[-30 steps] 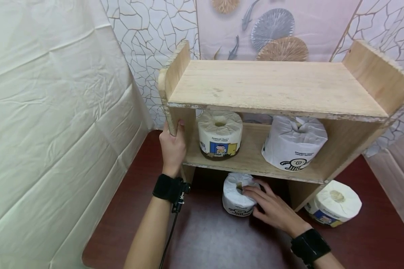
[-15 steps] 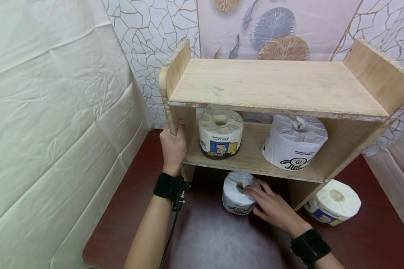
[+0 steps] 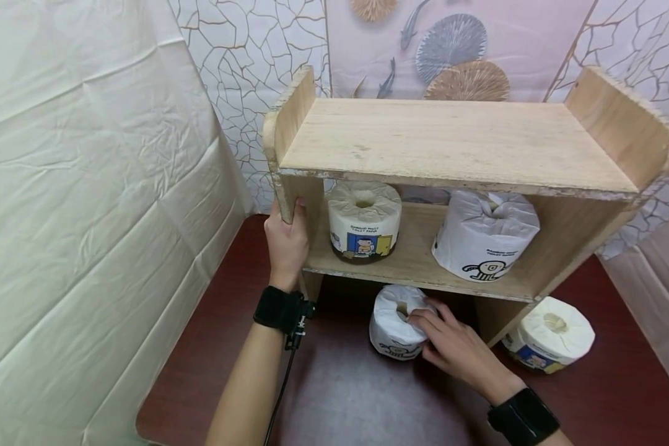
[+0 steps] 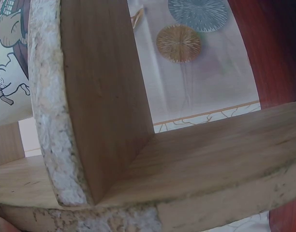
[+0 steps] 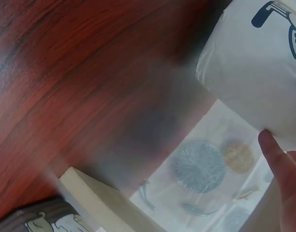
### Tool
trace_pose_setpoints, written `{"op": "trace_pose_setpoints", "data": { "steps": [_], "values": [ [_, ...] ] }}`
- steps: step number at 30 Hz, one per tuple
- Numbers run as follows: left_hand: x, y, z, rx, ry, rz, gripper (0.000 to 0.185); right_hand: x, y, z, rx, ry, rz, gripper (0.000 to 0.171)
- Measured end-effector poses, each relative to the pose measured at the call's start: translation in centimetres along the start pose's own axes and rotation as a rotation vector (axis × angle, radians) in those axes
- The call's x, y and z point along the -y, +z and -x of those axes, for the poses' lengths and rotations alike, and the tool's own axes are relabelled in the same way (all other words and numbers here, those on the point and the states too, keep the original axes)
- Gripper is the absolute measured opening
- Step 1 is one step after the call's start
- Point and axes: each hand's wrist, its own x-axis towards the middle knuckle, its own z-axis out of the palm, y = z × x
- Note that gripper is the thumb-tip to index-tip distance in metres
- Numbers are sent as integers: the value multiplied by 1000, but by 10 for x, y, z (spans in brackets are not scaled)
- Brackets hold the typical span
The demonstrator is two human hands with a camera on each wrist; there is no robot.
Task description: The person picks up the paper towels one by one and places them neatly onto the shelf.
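Observation:
My left hand (image 3: 287,244) grips the front edge of the left side panel (image 3: 275,155) of a wooden shelf, thumb on its inner face. In the left wrist view the shelf's rough edge (image 4: 51,106) fills much of the picture. Under the middle board, a white-wrapped toilet roll (image 3: 397,331) with a dog drawing is on the table. My right hand (image 3: 459,347) holds this roll by its right side, fingers over the top near the core hole. The right wrist view shows a finger (image 5: 273,150) pressed against the roll's wrapper (image 5: 249,77).
On the middle board stand a cartoon-printed toilet roll (image 3: 364,226) at left and a larger white one (image 3: 485,238) at right. Another roll (image 3: 557,331) sits outside the shelf's right panel (image 3: 574,241) on the dark red table (image 3: 189,371). A cable (image 3: 281,396) hangs from the left wrist.
The held toilet roll and my right hand have shifted slightly to the right, and the roll leans a little more. My left hand keeps its grip on the panel.

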Motion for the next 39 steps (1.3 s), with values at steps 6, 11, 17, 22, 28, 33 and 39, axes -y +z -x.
{"op": "trace_pose_setpoints", "data": {
  "steps": [6, 11, 17, 22, 28, 33, 39],
  "values": [
    [28, 3, -1, -1, -11, -8, 18, 8, -14, 0, -42, -32, 30, 48],
    [33, 1, -1, 7, 10, 31, 22, 14, -25, 0, -51, -47, 68, 48],
    [34, -1, -2, 16, 18, 32, 26, 21, -35, 1, -38, -63, 106, 48],
    [34, 0, -1, 13, -12, 30, 27, 27, -45, 2, -53, -76, 120, 40],
    [20, 0, -1, -15, -45, 25, 22, 34, -56, 1, -99, -113, 105, 42],
    [-2, -1, 1, -13, -45, 27, 22, 40, -63, 3, -98, -120, 130, 43],
    [-5, -1, 1, -3, -39, 33, 22, 48, -72, 6, -66, -114, 134, 43]
  ]
}}
